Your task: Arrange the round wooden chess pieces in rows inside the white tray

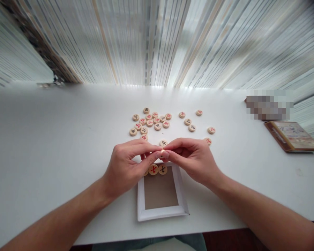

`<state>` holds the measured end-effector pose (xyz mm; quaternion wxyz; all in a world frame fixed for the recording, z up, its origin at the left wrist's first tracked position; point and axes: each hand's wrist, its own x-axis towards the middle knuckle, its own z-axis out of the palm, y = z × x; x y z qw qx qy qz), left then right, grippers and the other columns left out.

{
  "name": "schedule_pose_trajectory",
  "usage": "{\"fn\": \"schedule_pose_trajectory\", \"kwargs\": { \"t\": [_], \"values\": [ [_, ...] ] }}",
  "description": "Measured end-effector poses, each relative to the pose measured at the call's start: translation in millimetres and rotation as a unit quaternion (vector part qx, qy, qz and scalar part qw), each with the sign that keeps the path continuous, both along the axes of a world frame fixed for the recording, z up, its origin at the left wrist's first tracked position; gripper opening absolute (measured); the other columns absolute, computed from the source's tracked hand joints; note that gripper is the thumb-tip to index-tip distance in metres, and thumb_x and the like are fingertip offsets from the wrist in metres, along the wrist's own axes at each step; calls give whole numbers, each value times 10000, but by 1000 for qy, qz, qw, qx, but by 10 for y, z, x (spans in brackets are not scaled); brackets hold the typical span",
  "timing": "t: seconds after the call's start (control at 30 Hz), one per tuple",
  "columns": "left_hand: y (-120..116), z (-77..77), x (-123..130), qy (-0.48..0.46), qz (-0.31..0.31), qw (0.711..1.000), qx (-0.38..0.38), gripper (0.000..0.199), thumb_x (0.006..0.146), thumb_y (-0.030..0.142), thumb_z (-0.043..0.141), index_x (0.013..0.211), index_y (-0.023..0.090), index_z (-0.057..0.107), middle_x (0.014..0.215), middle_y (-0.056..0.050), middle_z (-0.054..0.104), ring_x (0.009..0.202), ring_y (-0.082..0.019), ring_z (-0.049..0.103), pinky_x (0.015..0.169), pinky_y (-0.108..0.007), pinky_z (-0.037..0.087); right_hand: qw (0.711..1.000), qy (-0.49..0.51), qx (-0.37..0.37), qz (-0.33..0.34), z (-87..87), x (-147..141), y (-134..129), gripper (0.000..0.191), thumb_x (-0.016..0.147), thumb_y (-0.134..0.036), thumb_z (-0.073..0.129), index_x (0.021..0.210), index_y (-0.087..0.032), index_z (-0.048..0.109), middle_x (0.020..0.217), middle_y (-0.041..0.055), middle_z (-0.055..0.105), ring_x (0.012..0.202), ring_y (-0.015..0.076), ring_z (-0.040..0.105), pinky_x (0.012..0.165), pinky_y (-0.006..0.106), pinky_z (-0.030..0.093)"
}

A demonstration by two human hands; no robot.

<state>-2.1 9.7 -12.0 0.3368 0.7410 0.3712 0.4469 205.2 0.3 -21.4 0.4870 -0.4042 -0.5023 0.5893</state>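
Between the fingertips of both hands is a round wooden Chinese chess piece (162,152), held on edge so that its face is hidden. My left hand (132,158) pinches it from the left, and my right hand (192,157) from the right. Just below lies a shallow white box (183,195) with a brown-grey bottom. Along its far side sit a red-marked piece (153,169), a black-marked piece (162,169) and another partly covered by my left hand. Right behind my fingertips, a black-marked piece (163,143) rests on the table.
Several chess pieces with red or black characters (149,122) lie scattered on the white table (68,139) beyond my hands, some farther right. A flat brown printed box (294,136) lies at the right, beside a blurred-out object (269,106). Striped curtains (133,42) hang behind.
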Motion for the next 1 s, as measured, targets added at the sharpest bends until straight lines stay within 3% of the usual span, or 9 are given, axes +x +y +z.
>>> {"fn": "schedule_pose_trajectory", "kwargs": {
  "t": [0.3,0.53,0.77,1.0],
  "values": [
    [-29,15,3,-5,25,998,-60,113,953,234,800,996,235,904,918,-33,887,783,-195,802,716,-282,635,998,26,-43,25,39,25,7,255,726,-327,1042,901,-207,900,804,59,855,702,182,818,678,246,711],
    [-56,4,17,-83,9,986,-143,209,915,168,830,1110,204,896,921,-31,882,790,-161,820,745,-209,667,990,101,-85,45,21,46,16,199,840,-253,973,1021,-211,901,871,54,869,760,156,837,752,227,710],
    [-41,10,13,-151,-17,965,-213,277,805,146,948,1067,232,914,900,-25,893,794,-171,852,746,-177,691,980,133,-135,65,67,51,7,266,785,-214,1007,1027,-206,896,914,63,874,814,169,849,817,250,716],
    [-39,-11,-11,-145,5,975,-168,280,772,134,973,1028,232,918,886,-32,893,752,-188,860,708,-183,697,976,145,-136,88,28,54,14,267,778,-171,1004,1018,-200,890,890,51,872,773,146,841,738,193,691]
  ]
}}
